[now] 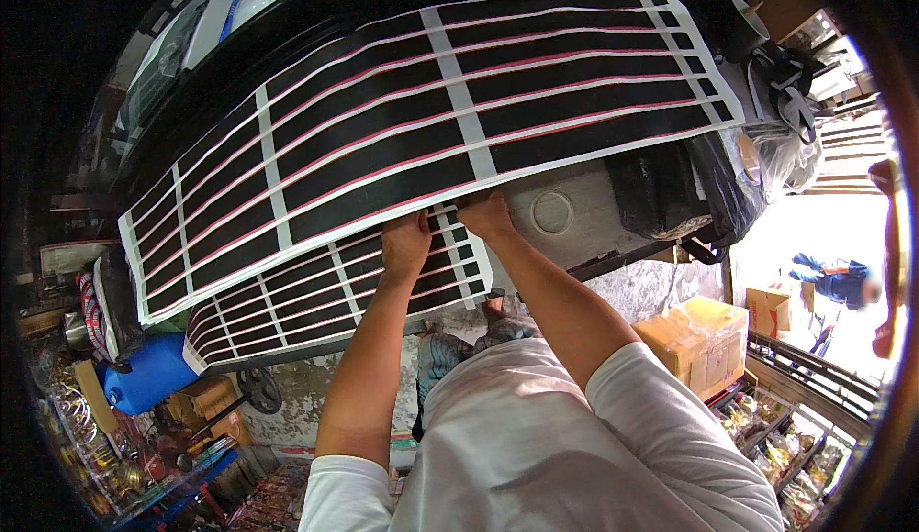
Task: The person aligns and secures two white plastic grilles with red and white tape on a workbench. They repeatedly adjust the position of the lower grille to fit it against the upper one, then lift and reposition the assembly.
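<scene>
A long black sheet with white-and-red stripes and pale cross bands [364,77] stretches across the work surface. Under its near edge shows a second sheet of the same pattern [306,293]. My left hand [407,242] is closed at the upper sheet's near edge, around the middle. A short way to its right, my right hand [486,216] pinches that same edge. The fingertips of both hands are partly hidden at the edge.
Right of my hands, a pale ring [552,212] lies on the grey worktop [584,197], near black plastic-wrapped bundles [661,188]. A taped cardboard box [697,345] stands lower right. A blue drum [153,376] sits lower left. Another person [838,281] is outside, far right.
</scene>
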Tool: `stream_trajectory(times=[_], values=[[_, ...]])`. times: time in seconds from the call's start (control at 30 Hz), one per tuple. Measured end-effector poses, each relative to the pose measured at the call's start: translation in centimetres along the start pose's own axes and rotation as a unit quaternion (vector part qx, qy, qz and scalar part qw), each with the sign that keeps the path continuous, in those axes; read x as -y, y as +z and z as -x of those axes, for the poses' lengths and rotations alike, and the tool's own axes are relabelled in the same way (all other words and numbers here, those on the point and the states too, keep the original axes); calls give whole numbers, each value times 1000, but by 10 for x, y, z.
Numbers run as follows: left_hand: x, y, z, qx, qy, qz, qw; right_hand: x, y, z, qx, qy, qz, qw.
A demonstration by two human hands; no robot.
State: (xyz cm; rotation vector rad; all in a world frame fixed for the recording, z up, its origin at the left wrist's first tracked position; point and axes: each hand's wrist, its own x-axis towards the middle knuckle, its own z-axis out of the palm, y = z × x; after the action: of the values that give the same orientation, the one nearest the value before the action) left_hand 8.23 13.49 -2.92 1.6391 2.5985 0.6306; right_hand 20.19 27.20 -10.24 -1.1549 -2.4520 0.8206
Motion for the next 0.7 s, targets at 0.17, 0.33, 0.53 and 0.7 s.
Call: stream_trajectory(times=[0.17,0.33,0.53,0.7], values=[[-7,0,4,25,-43,-7,999,26,-28,-3,93,-6,40,995],[-8,4,5,-15,-42,-1,999,34,-34,-4,118,59,-63,989],[-9,7,4,-2,-102,53,993,47,-44,-1,88,130,-104,982],[-6,11,5,-65,-56,43,995,56,-50,0,49,131,-92,986]])
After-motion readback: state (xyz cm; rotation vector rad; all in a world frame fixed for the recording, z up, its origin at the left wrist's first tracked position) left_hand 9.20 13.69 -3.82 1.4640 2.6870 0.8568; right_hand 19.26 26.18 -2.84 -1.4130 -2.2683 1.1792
